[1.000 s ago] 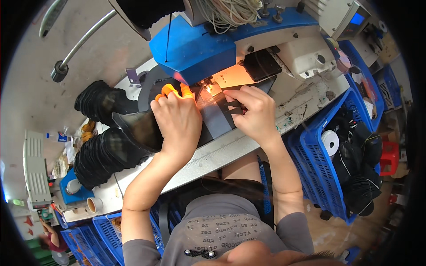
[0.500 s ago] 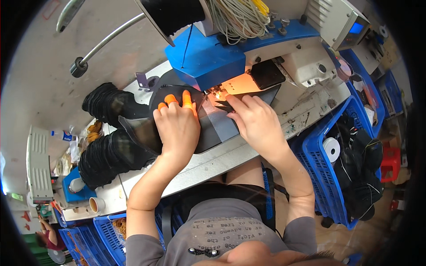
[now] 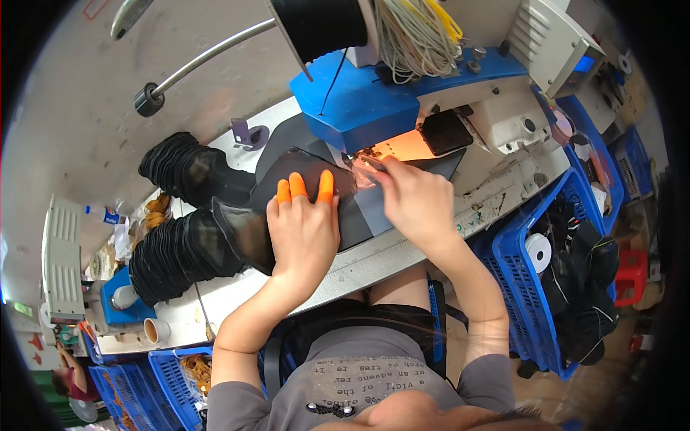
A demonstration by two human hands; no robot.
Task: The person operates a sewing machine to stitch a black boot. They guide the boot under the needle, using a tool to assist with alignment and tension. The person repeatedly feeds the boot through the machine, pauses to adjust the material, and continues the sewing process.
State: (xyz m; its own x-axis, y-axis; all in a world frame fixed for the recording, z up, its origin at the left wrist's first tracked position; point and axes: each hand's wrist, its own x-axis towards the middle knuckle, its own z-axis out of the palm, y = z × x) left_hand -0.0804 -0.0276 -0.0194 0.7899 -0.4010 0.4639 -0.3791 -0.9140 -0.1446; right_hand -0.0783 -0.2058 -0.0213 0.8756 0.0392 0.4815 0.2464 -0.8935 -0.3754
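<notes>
My left hand [image 3: 305, 230] lies flat and open, palm down, on a dark grey fabric piece [image 3: 316, 183], with orange finger guards [image 3: 305, 187] on three fingertips pressing the material onto the table. My right hand [image 3: 410, 201] sits just beside it to the right, fingers drawn together and pinching the edge of the same piece close under the needle area of the sewing machine [image 3: 388, 108], where a warm orange light falls on the work. The fabric piece spreads from under my left palm toward the machine's blue head, its near edge over the pale front rim of the work table [image 3: 374, 262]. To the left of my left hand, two stacks of black cut pieces [image 3: 176, 248] rest on the table, one behind the other. Above the machine stands a large spool of black thread [image 3: 320, 25], next to a bundle of pale cords [image 3: 413, 36]. At my right side is a blue plastic crate [image 3: 532, 280] holding dark parts and a white roll of tape [image 3: 537, 251].
</notes>
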